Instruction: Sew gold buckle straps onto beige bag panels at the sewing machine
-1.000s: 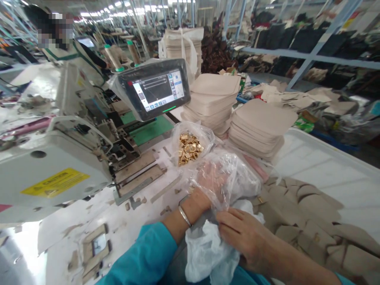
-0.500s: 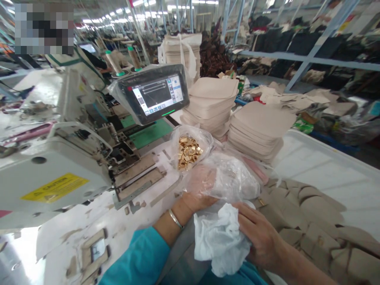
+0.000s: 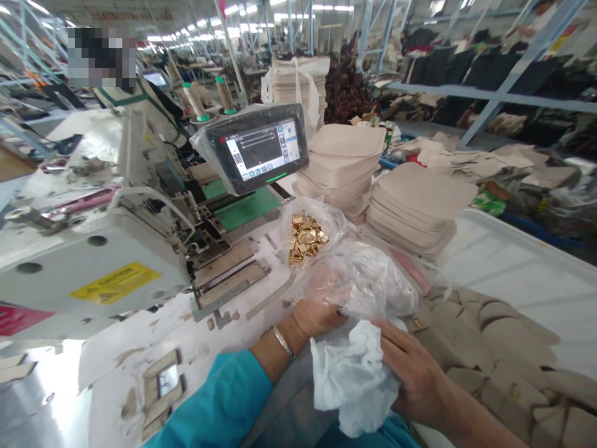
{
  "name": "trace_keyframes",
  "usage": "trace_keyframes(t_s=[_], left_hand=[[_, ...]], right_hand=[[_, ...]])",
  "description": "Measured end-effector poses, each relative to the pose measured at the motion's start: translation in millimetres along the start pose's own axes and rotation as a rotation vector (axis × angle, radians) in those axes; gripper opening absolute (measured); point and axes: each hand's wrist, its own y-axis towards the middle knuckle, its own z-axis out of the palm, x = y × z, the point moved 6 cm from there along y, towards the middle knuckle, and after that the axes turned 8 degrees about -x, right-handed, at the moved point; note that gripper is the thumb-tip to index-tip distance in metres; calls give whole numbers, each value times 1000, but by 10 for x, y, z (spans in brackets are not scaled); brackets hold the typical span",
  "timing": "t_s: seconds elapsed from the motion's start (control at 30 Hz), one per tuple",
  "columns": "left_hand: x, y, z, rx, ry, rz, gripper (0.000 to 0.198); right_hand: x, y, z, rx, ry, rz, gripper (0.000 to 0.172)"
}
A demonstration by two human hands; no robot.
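At lower centre, the right hand [image 3: 413, 367] grips a white bundle [image 3: 354, 382], probably light, soft, best gathered by its folds. Mid-frame, the left hand's [image 3: 321, 308] grip on the likely slippery clear bag [image 3: 382, 280] is unclear.

Single head cam, aimed forward and down
Pretty close over the left hand [image 3: 323, 308] and right hand [image 3: 413, 364] around 5 o'clock; machine [image 3: 135, 233] near at 9, shelving [image 3: 495, 96] way back at 2.

Bench [image 3: 214, 351] carries bag [image 3: 336, 225] of gold-coloured pieces [image 3: 308, 241]; machine [image 3: 130, 242] to the bag's left, crumpled plastic [image 3: 382, 283] nearer right, beige panel stacks [image 3: 413, 214] behind-right, scraps [image 3: 226, 319] nearer left.
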Motion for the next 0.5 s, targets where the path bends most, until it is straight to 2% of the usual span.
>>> trace_keyframes(t_s=[0.1, 0.2, 0.27, 0.37, 0.5], left_hand=[[-23, -42, -42, -64, 103, 67, 38], [-7, -96, -61, -101, 204, 120, 54], [34, -121, -48, -92, 220, 122, 58], [62, -129, -23, -93, 239, 117, 49], [-49, -133, -64, -96, 294, 48, 52]], right_hand=[[-22, -109, -27, -11, 9, 22, 13], [-14, -194, -26, -4, 20, 22, 14], [12, -208, -10, 6, 21, 7, 17], [57, -178, 11, -7, 50, -6, 16], [77, -106, 9, -39, 89, 4, 14]])
